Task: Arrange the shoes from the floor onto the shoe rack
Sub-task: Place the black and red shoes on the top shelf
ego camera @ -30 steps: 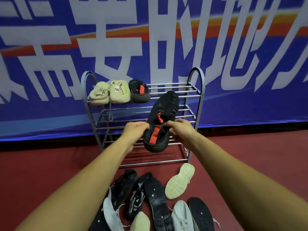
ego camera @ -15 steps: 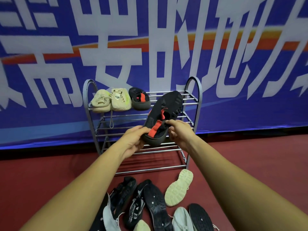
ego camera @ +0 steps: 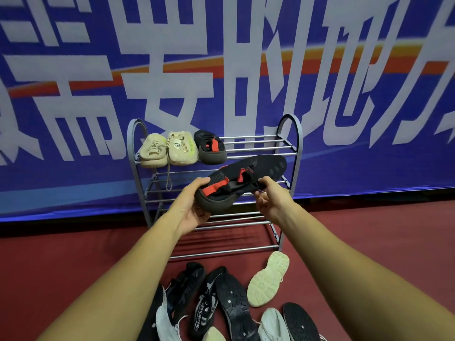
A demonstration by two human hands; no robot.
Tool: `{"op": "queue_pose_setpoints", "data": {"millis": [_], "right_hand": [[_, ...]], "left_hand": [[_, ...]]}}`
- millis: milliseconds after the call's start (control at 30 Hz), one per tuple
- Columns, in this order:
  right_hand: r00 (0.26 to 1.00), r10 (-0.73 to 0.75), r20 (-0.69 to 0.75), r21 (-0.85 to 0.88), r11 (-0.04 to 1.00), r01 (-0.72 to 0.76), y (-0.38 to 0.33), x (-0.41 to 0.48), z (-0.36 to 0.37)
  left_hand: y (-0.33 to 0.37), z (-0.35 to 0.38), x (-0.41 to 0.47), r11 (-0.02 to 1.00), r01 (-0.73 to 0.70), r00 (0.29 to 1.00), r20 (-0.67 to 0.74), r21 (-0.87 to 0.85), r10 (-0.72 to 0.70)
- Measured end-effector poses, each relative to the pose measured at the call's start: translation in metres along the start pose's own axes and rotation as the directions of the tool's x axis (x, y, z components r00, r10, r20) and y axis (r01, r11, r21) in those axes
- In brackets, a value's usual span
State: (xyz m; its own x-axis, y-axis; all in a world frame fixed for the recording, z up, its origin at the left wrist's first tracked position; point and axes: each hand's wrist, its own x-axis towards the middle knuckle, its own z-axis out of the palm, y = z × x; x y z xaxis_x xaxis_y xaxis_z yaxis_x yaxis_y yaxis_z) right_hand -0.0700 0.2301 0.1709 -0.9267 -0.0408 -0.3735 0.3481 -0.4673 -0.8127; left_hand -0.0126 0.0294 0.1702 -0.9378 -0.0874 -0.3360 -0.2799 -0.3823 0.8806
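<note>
- metal shoe rack (ego camera: 256,143), three shoes sitting on its top shelf
- black shoe (ego camera: 258,168) with red straps, tipped sideways in front of the middle shelves
- left hand (ego camera: 190,205) wraps one end, right hand (ego camera: 270,196) pinches the edge

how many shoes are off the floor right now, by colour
beige shoes: 2, both on the shoe rack
black and red shoes: 2, one on the rack, one held by left hand and right hand
total: 4

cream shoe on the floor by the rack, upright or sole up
Sole up: the cream shoe lies with its lugged tread facing the camera, just off the rack.
</note>
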Motion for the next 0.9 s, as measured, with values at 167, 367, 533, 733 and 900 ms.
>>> {"op": "queue_pose_setpoints", "data": {"millis": [167,367,533,733,900], "right_hand": [[0.999,0.033,-0.029,0.117,0.993,-0.029,0.002,0.006,0.003],[0.998,0.001,-0.060,0.067,0.998,0.003,0.002,0.009,0.005],[0.996,-0.088,-0.016,0.040,0.995,0.088,-0.001,0.008,0.009],[0.990,-0.135,0.030,0.074,0.988,0.133,-0.009,0.006,0.014],[0.987,-0.103,-0.120,0.114,0.987,0.117,-0.017,0.009,0.006]], "left_hand": [[0.000,-0.010,0.007,0.986,-0.081,0.997,-0.003,-0.146,0.081],[-0.006,-0.010,0.011,0.997,-0.046,0.999,-0.029,-0.067,0.044],[-0.007,-0.003,0.014,1.000,-0.011,1.000,-0.006,-0.018,0.011],[-0.012,0.018,0.018,0.998,-0.013,1.000,0.004,-0.058,0.013],[-0.011,0.013,0.027,0.991,-0.080,0.996,-0.051,-0.108,0.075]]}}
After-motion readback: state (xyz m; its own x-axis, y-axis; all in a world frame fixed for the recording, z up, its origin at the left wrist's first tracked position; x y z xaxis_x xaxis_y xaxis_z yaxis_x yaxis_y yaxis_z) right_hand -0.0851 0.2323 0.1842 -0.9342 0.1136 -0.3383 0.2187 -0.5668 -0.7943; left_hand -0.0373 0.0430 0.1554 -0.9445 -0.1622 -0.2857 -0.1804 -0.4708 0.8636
